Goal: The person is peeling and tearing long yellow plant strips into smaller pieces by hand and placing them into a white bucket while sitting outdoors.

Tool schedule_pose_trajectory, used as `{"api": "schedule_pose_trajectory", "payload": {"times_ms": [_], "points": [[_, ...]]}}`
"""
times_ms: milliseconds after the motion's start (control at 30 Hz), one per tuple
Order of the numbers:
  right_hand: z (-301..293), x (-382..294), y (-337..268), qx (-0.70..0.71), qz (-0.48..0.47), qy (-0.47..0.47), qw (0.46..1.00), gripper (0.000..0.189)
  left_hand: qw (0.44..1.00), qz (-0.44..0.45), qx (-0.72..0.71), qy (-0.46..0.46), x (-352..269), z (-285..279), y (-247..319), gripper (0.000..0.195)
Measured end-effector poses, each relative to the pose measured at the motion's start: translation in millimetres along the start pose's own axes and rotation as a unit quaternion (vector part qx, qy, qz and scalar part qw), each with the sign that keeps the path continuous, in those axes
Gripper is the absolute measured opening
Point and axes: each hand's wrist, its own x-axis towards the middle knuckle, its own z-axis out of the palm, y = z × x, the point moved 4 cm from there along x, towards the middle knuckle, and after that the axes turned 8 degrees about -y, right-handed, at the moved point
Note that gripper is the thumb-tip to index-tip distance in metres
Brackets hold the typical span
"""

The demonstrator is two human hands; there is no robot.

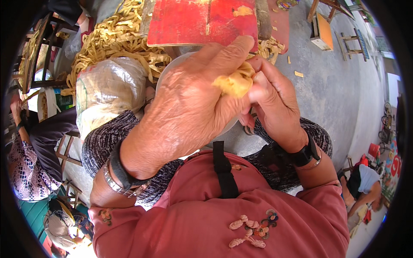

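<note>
Between my two hands is a crumpled, folded piece of yellow sheet-like material (237, 82), partly blurred. My left hand (193, 93) grips it between thumb and fingers, its back towards the camera. My right hand (274, 93) pinches the same piece from the other side with thumb and forefinger. Just beyond my hands lies a worn red board (190, 22) with a slot in it and a yellow scrap (242, 11) on top. A pale round container (167, 69) is beneath my hands, mostly hidden by them.
A large heap of yellow strips (109, 35) lies at the upper left, beside a filled, translucent plastic bag (113, 87). Wooden stools (353, 43) stand at the upper right. A co-worker (38, 145) sits at the left; another person (364, 187) bends over at the far right.
</note>
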Motion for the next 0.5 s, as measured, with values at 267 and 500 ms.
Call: {"api": "schedule_pose_trajectory", "payload": {"times_ms": [267, 500], "points": [[1, 5, -7, -0.068, -0.122, 0.083, 0.987, 0.05, 0.916, -0.065, -0.394, 0.023, 0, 5, -2, 0.05], [-20, -8, -3, -0.052, -0.055, 0.05, 0.996, 0.041, 0.77, -0.081, -0.633, -0.01, 3, 5, 0, 0.058]]}}
